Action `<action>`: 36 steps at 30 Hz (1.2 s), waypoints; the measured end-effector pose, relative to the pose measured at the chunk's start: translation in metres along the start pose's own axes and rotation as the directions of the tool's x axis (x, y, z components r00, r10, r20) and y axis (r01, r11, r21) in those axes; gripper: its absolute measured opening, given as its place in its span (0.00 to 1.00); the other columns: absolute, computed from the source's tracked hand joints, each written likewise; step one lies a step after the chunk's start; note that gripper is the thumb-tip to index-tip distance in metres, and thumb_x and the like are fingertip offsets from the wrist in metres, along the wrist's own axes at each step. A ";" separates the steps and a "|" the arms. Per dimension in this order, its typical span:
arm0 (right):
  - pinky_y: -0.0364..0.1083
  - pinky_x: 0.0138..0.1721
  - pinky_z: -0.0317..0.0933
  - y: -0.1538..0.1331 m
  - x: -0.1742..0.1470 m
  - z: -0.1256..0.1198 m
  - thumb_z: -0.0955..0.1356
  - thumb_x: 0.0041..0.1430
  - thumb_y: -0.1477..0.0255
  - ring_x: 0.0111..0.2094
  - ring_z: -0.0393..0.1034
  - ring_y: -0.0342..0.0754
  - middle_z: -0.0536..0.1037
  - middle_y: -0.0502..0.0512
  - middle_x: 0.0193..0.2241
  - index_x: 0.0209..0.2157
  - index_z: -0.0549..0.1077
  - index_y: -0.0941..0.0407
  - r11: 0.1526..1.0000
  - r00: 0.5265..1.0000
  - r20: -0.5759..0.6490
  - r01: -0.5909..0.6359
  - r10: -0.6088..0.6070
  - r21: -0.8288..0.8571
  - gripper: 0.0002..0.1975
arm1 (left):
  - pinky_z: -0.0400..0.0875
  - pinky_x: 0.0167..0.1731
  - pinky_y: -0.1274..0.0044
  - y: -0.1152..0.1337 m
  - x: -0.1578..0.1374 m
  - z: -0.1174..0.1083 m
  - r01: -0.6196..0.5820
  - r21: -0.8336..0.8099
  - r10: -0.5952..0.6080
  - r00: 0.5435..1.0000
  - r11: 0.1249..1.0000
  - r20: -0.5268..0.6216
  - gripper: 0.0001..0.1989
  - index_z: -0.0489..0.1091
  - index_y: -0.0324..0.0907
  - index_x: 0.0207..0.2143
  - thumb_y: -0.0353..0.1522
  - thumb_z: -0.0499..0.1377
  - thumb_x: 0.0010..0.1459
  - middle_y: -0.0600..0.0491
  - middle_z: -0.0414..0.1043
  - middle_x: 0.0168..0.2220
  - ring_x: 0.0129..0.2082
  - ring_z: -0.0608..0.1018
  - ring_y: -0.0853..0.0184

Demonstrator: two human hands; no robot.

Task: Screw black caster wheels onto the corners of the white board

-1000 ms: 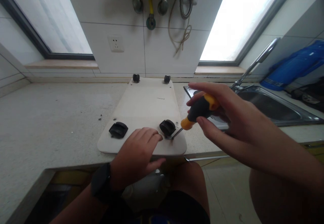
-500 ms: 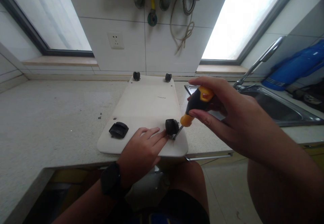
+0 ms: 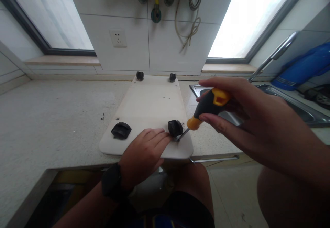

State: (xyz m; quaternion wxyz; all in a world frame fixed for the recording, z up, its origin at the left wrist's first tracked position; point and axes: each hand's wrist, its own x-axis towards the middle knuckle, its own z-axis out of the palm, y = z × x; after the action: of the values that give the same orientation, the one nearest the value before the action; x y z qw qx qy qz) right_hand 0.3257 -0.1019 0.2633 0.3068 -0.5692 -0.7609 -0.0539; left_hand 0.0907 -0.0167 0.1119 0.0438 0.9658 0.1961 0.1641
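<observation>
A white board [image 3: 154, 102] lies on the counter with a black caster wheel near each corner. My right hand [image 3: 239, 118] grips a yellow-and-black screwdriver [image 3: 207, 106], tilted, its shaft running down to the base of the near-right caster [image 3: 175, 128]. Whether the tip sits in a screw is too small to tell. My left hand [image 3: 145, 147] lies on the board with fingers stretched out, fingertips against that same caster's base. The near-left caster [image 3: 121, 130] stands on the board left of my left hand.
A few tiny dark screws [image 3: 102, 118] lie on the counter [image 3: 64, 118] left of the board. To the right is a metal sink [image 3: 296, 107] with a faucet [image 3: 275, 54]; a blue item [image 3: 304, 71] lies beyond. Pipe fittings and a socket [image 3: 118, 38] are on the wall.
My right hand and the screwdriver handle have shifted slightly right, so the shaft leans more. The tip stays by the near-right caster. My left hand stays in place; the view has moved a little.
</observation>
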 end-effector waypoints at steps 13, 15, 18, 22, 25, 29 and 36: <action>0.54 0.42 0.76 0.004 -0.003 -0.001 0.71 0.66 0.66 0.41 0.83 0.56 0.83 0.54 0.48 0.63 0.71 0.47 0.999 1.000 -0.022 0.015 -0.015 -0.033 0.25 | 0.65 0.65 0.56 -0.003 0.004 -0.003 -0.004 0.036 0.001 0.997 0.999 0.076 0.37 0.60 0.37 0.71 0.30 0.66 0.61 0.42 0.65 0.72 0.70 0.69 0.49; 0.53 0.41 0.77 0.004 -0.003 -0.001 0.71 0.66 0.65 0.41 0.83 0.56 0.83 0.54 0.48 0.63 0.70 0.47 0.998 0.999 -0.028 0.023 -0.025 -0.058 0.25 | 0.66 0.64 0.56 -0.003 0.004 -0.002 -0.006 0.033 0.004 0.997 0.999 0.072 0.37 0.60 0.38 0.70 0.30 0.67 0.61 0.42 0.67 0.71 0.70 0.70 0.49; 0.51 0.40 0.77 0.004 -0.004 -0.001 0.71 0.66 0.66 0.41 0.83 0.54 0.83 0.54 0.47 0.63 0.71 0.49 0.995 0.999 -0.030 0.035 -0.038 -0.093 0.24 | 0.66 0.64 0.56 -0.004 0.004 -0.001 -0.007 0.037 0.004 0.997 0.999 0.072 0.37 0.61 0.39 0.71 0.31 0.67 0.62 0.42 0.67 0.71 0.70 0.70 0.49; 0.50 0.40 0.76 0.004 -0.004 -0.001 0.72 0.66 0.67 0.40 0.83 0.53 0.83 0.54 0.46 0.63 0.71 0.50 0.997 0.998 -0.034 0.045 -0.047 -0.063 0.25 | 0.66 0.64 0.57 -0.003 0.003 0.001 -0.014 0.051 0.011 0.998 0.999 0.060 0.35 0.62 0.38 0.70 0.31 0.66 0.63 0.42 0.68 0.70 0.69 0.71 0.51; 0.50 0.41 0.76 0.004 -0.002 0.001 0.72 0.67 0.67 0.39 0.82 0.52 0.83 0.53 0.45 0.63 0.71 0.50 0.996 0.998 -0.037 0.055 -0.058 -0.066 0.24 | 0.66 0.64 0.56 -0.002 0.003 0.002 -0.013 0.061 0.009 0.998 0.998 0.061 0.35 0.62 0.38 0.70 0.31 0.67 0.63 0.43 0.68 0.71 0.69 0.70 0.51; 0.52 0.37 0.76 0.005 0.002 0.008 0.76 0.62 0.59 0.33 0.80 0.53 0.84 0.53 0.40 0.54 0.76 0.51 0.991 0.990 -0.137 0.024 -0.042 -0.132 0.22 | 0.66 0.64 0.56 0.000 0.003 0.001 -0.005 0.080 0.001 0.998 0.997 0.060 0.35 0.64 0.37 0.69 0.32 0.68 0.62 0.42 0.68 0.70 0.68 0.72 0.49; 0.58 0.49 0.77 0.008 0.005 0.004 0.68 0.70 0.67 0.53 0.78 0.60 0.77 0.60 0.60 0.71 0.65 0.49 0.998 0.998 -0.026 0.066 -0.065 0.017 0.30 | 0.66 0.64 0.56 0.002 0.007 0.002 0.004 0.082 -0.009 0.998 0.997 0.057 0.34 0.65 0.37 0.68 0.32 0.68 0.62 0.44 0.69 0.70 0.68 0.71 0.51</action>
State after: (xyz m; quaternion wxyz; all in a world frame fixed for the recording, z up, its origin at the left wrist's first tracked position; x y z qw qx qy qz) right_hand 0.3307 -0.0935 0.2606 0.3198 -0.5405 -0.7755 -0.0646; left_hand 0.0982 -0.0160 0.1121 0.0104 0.9704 0.2046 0.1279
